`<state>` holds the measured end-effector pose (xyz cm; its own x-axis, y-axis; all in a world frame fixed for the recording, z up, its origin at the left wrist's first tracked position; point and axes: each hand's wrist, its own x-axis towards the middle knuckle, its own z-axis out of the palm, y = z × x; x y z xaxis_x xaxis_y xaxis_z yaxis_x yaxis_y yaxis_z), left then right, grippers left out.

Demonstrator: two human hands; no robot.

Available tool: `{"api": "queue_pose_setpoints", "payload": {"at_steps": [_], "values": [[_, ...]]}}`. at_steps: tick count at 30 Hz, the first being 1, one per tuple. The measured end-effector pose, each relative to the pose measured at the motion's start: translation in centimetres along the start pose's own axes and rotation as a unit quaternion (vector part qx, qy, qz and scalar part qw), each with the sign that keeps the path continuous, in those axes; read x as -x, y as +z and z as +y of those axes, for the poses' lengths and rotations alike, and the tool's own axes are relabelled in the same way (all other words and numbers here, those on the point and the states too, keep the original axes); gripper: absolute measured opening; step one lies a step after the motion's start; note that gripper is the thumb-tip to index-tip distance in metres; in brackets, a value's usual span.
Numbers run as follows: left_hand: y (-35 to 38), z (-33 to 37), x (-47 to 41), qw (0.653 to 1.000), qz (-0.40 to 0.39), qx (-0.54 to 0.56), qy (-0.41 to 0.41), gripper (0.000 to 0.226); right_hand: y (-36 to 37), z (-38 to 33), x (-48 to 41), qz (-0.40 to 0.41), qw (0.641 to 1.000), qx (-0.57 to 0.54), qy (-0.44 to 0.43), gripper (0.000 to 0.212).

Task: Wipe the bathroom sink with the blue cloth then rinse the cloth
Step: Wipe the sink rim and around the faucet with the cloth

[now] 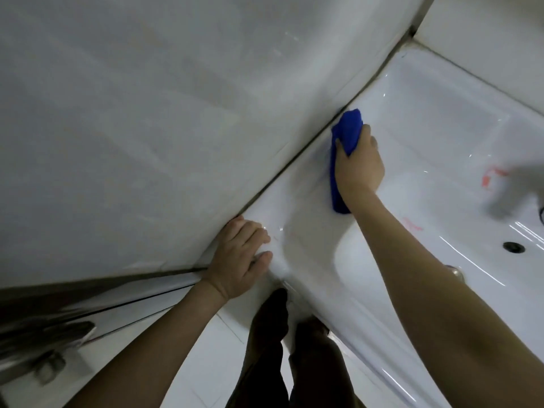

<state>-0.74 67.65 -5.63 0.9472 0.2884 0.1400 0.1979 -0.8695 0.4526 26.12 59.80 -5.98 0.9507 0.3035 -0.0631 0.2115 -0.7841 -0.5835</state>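
Note:
A white ceramic sink (412, 119) fills the right side of the view, set against a white wall. My right hand (357, 166) presses a folded blue cloth (346, 134) onto the sink's left ledge, close to the wall joint. The cloth sticks out beyond my fingers and hangs below my wrist. My left hand (238, 260) rests flat with fingers spread on the sink's front left corner, holding nothing. The basin shows a dark overflow hole (513, 247) and part of the metal drain (454, 272) beside my right forearm.
Orange-red marks (491, 176) sit on the sink top near a blurred grey faucet (518, 187) at the right edge. The white wall (147, 113) runs along the sink's left. Below are white floor tiles (206, 363) and my dark-trousered legs (270, 348).

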Motion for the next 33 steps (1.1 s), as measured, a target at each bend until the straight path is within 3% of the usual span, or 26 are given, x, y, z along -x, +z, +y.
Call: {"api": "queue_pose_setpoints", "payload": {"at_steps": [3,6,10,13,19,23,26,28,30,33], "values": [[-0.1,-0.1,0.0,1.0,-0.003,0.008,-0.001,0.025,0.6,-0.4,7.5,-0.085,0.99,0.007,-0.111,0.042],[-0.2,0.0,0.2,1.0,-0.001,0.017,-0.007,0.024,-0.4,0.1,14.2,-0.227,0.937,0.021,-0.264,0.032],[-0.2,-0.1,0.2,0.999,0.01,0.045,0.016,0.023,-5.1,4.1,15.9,-0.315,0.929,0.006,-0.194,0.024],[-0.1,-0.1,0.1,0.997,0.028,0.065,0.006,0.018,-6.8,5.2,18.7,-0.265,0.958,0.001,-0.108,0.014],[0.5,1.0,-0.3,0.992,0.067,0.096,-0.057,0.009,-1.0,-3.1,16.3,-0.226,0.969,-0.047,-0.09,0.015],[0.1,0.3,0.2,0.993,0.055,0.099,-0.016,0.01,-5.1,2.0,19.0,-0.259,0.965,-0.008,-0.03,0.014],[0.2,0.8,-0.1,0.991,0.066,0.105,-0.044,0.009,-8.2,5.3,20.8,-0.256,0.967,0.021,0.003,0.016],[0.7,1.0,-0.1,0.991,0.072,0.1,-0.054,0.01,-7.4,5.0,20.4,-0.246,0.969,0.014,-0.014,0.013],[1.1,0.5,-0.1,0.992,0.074,0.099,-0.033,0.013,-5.0,2.8,18.5,-0.225,0.97,0.005,-0.086,0.008],[1.5,-0.4,0.3,0.992,0.088,0.088,0.012,0.021,-1.0,0.5,12.2,-0.169,0.968,0.019,-0.186,0.03]]}}
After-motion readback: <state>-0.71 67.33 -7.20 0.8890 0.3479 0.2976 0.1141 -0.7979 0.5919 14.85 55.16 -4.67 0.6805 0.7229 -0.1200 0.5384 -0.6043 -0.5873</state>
